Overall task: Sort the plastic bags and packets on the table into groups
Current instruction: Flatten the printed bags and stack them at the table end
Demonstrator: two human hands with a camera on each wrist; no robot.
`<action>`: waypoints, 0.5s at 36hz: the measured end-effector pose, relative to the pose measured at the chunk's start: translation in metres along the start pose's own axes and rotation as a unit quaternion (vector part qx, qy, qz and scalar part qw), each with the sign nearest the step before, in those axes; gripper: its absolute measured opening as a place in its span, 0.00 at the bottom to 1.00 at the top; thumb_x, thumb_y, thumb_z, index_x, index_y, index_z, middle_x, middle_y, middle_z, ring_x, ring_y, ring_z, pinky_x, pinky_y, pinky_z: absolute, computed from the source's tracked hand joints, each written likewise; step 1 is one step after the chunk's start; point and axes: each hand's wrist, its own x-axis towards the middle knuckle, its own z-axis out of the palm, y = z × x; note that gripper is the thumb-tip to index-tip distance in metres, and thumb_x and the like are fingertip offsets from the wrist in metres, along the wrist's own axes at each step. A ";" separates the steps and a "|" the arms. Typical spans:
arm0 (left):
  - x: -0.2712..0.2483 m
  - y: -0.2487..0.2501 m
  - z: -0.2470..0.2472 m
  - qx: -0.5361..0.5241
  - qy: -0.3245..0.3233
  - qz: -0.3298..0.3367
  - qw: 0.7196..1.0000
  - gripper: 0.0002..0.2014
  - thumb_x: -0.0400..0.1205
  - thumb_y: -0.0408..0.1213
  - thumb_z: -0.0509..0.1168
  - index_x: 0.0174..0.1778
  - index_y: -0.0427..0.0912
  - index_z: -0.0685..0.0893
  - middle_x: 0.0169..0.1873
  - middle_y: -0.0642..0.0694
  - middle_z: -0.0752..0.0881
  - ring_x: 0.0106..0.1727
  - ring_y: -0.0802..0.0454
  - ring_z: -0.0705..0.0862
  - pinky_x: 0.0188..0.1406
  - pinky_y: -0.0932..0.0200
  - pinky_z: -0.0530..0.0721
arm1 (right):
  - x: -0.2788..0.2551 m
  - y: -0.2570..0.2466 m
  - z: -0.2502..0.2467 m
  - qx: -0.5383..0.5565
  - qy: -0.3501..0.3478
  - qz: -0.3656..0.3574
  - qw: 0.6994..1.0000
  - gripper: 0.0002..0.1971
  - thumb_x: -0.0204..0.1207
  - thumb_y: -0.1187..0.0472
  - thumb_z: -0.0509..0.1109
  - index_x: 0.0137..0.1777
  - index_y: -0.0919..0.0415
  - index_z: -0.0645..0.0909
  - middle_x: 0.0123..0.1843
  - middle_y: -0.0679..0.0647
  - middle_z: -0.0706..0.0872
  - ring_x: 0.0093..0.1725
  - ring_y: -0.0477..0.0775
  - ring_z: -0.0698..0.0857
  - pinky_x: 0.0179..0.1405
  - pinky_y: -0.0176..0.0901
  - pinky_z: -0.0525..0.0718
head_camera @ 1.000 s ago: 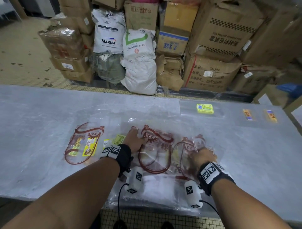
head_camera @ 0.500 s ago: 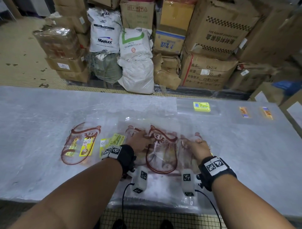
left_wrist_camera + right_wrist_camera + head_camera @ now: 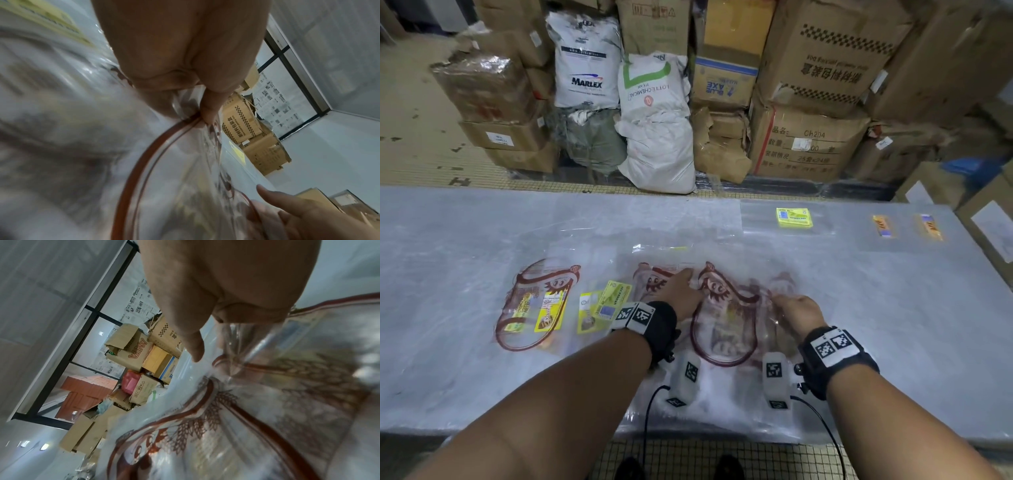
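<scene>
Bare forearms, no sleeves. Black wristband (image 3: 659, 320) on left wrist, black wristband (image 3: 837, 359) on right, each topped with white panel of black square-code markers. White camera pod (image 3: 685, 377) under left wrist, another white camera pod (image 3: 775, 380) under right, both marker-tagged, trailing thin black cables (image 3: 647, 411). Dark shoes (image 3: 729, 467) below.

**Blur, glare and cut-off edges**

In the left wrist view the clear bag (image 3: 164, 170) smears to grey blur at 9 o'clock, its print unreadable. The left hand (image 3: 185, 48) runs off the frame at 12 o'clock. In the head view, the two orange packets (image 3: 907, 226) at 2 o'clock are too small to read. The fingertips of the right hand (image 3: 796, 310) are hidden under crinkled plastic.
</scene>
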 end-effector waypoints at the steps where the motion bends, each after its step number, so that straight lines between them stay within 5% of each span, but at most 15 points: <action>1: 0.001 0.001 0.004 0.003 0.005 0.005 1.000 0.34 0.84 0.42 0.67 0.84 0.37 0.62 0.82 0.41 0.66 0.82 0.41 0.66 0.80 0.47 0.67 | 0.000 0.001 -0.001 -0.005 -0.013 0.003 1.000 0.11 0.73 0.53 0.77 0.35 0.60 0.85 0.34 0.58 0.88 0.31 0.57 0.84 0.34 0.45 0.82; 4: 0.006 0.004 0.014 -0.011 0.004 0.013 1.000 0.27 0.84 0.38 0.68 0.79 0.39 0.71 0.76 0.41 0.76 0.72 0.43 0.77 0.67 0.58 0.78 | 0.006 0.008 -0.005 0.003 -0.042 0.003 0.999 0.18 0.60 0.47 0.82 0.42 0.59 0.87 0.42 0.61 0.92 0.42 0.61 0.90 0.47 0.54 0.89; 6: 0.007 0.008 0.020 -0.028 -0.016 0.015 0.999 0.17 0.84 0.34 0.67 0.68 0.41 0.76 0.65 0.46 0.83 0.58 0.51 0.82 0.47 0.72 0.83 | 0.004 0.008 -0.009 0.012 -0.074 -0.003 0.997 0.16 0.63 0.56 0.82 0.47 0.65 0.88 0.47 0.64 0.92 0.47 0.64 0.91 0.53 0.56 0.88; 10: 0.007 0.013 0.033 -0.058 -0.029 0.013 0.998 0.14 0.82 0.32 0.69 0.63 0.42 0.79 0.56 0.44 0.86 0.55 0.46 0.86 0.57 0.51 0.87 | -0.006 0.006 -0.015 0.053 -0.112 -0.006 0.992 0.16 0.69 0.70 0.79 0.56 0.75 0.85 0.50 0.67 0.91 0.51 0.67 0.91 0.57 0.58 0.87; 13: 0.005 0.017 0.039 -0.051 -0.050 0.011 0.997 0.15 0.82 0.32 0.69 0.64 0.41 0.79 0.52 0.47 0.86 0.51 0.49 0.86 0.44 0.61 0.85 | -0.002 0.008 -0.018 0.013 -0.123 -0.027 0.992 0.13 0.71 0.69 0.78 0.55 0.69 0.88 0.53 0.61 0.92 0.55 0.61 0.90 0.62 0.56 0.84; 18: 0.010 0.016 0.047 0.023 -0.044 0.015 0.999 0.26 0.73 0.48 0.67 0.67 0.43 0.79 0.59 0.46 0.86 0.58 0.45 0.85 0.59 0.47 0.85 | 0.008 0.012 -0.020 0.015 -0.102 -0.019 0.995 0.12 0.73 0.72 0.72 0.57 0.69 0.83 0.51 0.62 0.92 0.54 0.64 0.90 0.65 0.64 0.83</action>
